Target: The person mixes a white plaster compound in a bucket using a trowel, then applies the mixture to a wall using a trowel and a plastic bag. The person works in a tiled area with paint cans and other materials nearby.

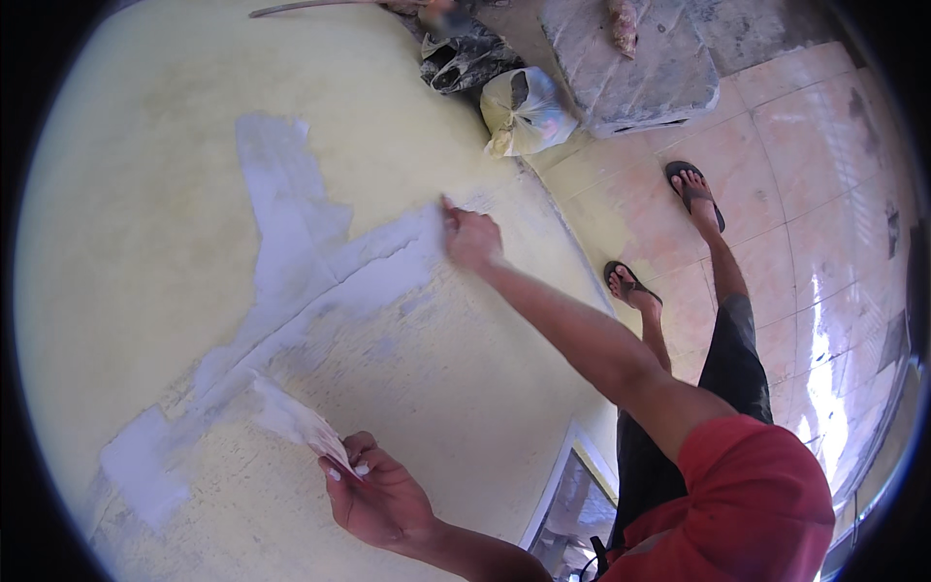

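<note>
My left hand (pixel 380 493) pinches a thin, flat spreader (pixel 303 419) between thumb and fingers. White putty coats it, and a reddish edge shows by the fingers. My right hand (pixel 472 239) reaches out to the pale yellow wall (pixel 417 378), at the right end of a band of white putty (pixel 378 257). Its index finger points up along the surface while the other fingers curl in; whatever they may hold is hidden. A thin crack line runs through the band. From it, a wide putty patch (pixel 281 194) rises, and another patch (pixel 145 466) lies at the lower left.
A tied plastic bag (pixel 529 109) and a black bag (pixel 467 58) sit along the wall's base. Beside them is a grey slab-like block (pixel 635 73). My sandalled feet (pixel 696 192) stand on pinkish floor tiles (pixel 756 165). A framed opening (pixel 577 490) is near my left forearm.
</note>
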Demonstrator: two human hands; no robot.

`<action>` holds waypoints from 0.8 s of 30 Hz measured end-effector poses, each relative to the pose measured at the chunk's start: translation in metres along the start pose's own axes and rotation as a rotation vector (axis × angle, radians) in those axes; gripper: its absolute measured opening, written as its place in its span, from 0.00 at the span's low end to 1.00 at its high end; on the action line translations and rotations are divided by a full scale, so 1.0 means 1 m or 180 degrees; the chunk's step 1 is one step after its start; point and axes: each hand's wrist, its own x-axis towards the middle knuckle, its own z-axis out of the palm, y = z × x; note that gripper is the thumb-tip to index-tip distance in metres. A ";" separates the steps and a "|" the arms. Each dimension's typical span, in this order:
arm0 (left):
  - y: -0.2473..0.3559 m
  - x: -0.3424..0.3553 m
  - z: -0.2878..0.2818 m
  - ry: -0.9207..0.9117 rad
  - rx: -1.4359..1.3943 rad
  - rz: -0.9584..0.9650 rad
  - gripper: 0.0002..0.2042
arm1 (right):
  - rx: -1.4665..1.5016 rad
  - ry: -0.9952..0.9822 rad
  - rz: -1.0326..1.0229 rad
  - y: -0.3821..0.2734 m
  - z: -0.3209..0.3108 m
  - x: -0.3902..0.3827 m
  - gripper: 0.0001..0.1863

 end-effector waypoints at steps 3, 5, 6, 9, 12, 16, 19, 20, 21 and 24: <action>0.008 -0.015 -0.009 0.0306 -0.0036 0.0154 0.18 | 0.0218 -0.0080 -0.0819 -0.072 0.014 -0.074 0.27; 0.010 -0.014 -0.010 0.0263 0.0054 0.0138 0.18 | 0.0724 -0.0611 -0.1010 -0.122 -0.010 -0.122 0.26; 0.015 -0.018 -0.009 0.0240 0.0113 0.0150 0.18 | 0.1504 -0.1051 -0.0721 -0.145 -0.020 -0.147 0.27; 0.033 -0.021 0.005 0.0221 0.0272 0.0226 0.18 | 0.1006 -0.0622 -0.1888 -0.187 -0.041 -0.210 0.34; 0.051 -0.025 0.014 0.0268 0.0344 0.0312 0.20 | 0.1903 -0.1442 -0.1637 -0.201 -0.100 -0.224 0.27; 0.040 -0.016 0.037 -0.0206 0.0284 0.0283 0.19 | 0.3298 -0.1205 -0.0343 -0.106 -0.118 -0.183 0.12; 0.014 -0.001 0.019 -0.0044 0.0276 0.0244 0.19 | 0.3420 -0.0813 0.0127 -0.061 -0.178 -0.148 0.12; -0.001 0.007 0.017 0.0038 0.0309 0.0203 0.20 | 0.3341 -0.0914 0.0156 -0.059 -0.197 -0.145 0.12; -0.018 0.018 0.016 0.0080 0.0340 0.0121 0.20 | 0.3193 -0.0853 -0.0048 -0.059 -0.217 -0.141 0.12; -0.056 0.040 -0.009 -0.0119 0.0451 -0.0134 0.22 | 0.2547 -0.0947 -0.0552 -0.074 -0.261 -0.143 0.12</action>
